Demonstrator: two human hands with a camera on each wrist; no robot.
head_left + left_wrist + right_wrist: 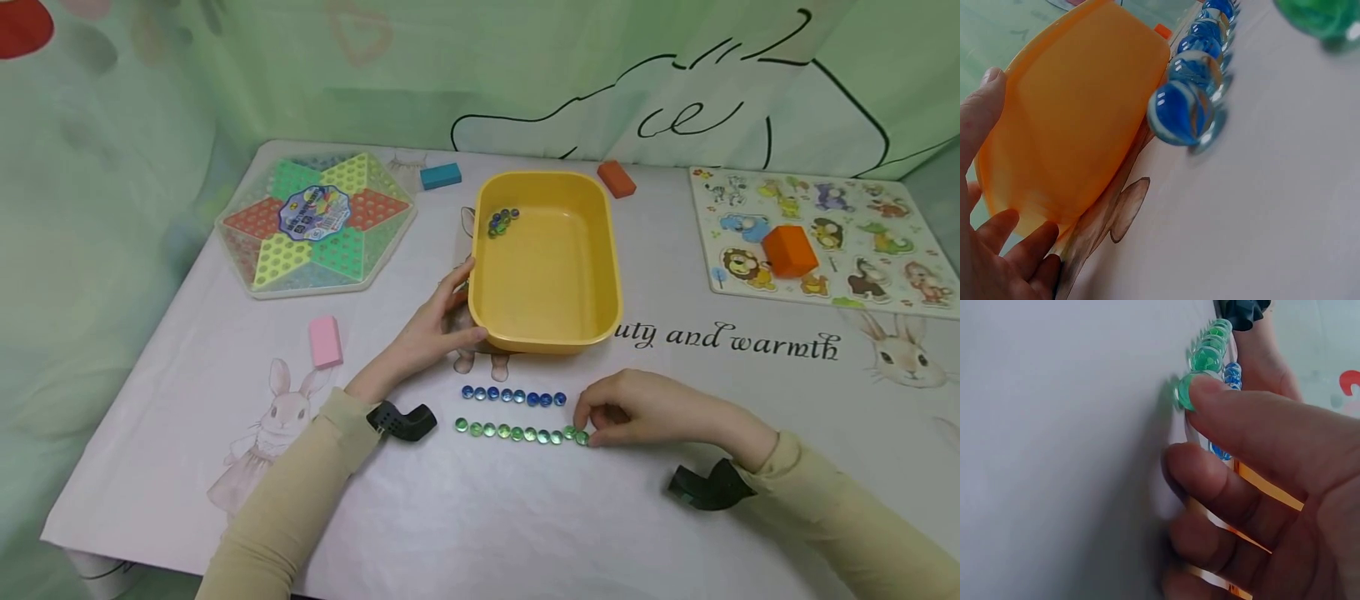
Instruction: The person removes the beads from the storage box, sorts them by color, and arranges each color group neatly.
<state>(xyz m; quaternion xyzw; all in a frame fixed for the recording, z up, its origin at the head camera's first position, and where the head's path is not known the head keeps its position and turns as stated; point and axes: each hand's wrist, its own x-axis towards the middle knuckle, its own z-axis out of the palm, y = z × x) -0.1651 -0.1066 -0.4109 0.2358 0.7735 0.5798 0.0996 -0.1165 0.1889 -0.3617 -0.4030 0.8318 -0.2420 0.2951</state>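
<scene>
A yellow tub (545,340) stands mid-table with several marbles (501,221) in its far left corner. My left hand (441,323) grips its near left corner, thumb on the front wall; in the left wrist view the left hand (991,250) wraps the tub (1079,112). In front lie a row of blue marbles (513,397) (1180,112) and a row of green marbles (517,432). My right hand (591,428) pinches the green marble at the right end of that row, also shown as green marble (1182,392) under the right hand (1260,456).
A hexagonal checkers board (315,221) sits at the back left, with a pink block (325,340) nearer me. A blue block (440,175) and an orange block (616,178) lie behind the tub. An animal puzzle (825,237) with an orange block (789,250) is at the right.
</scene>
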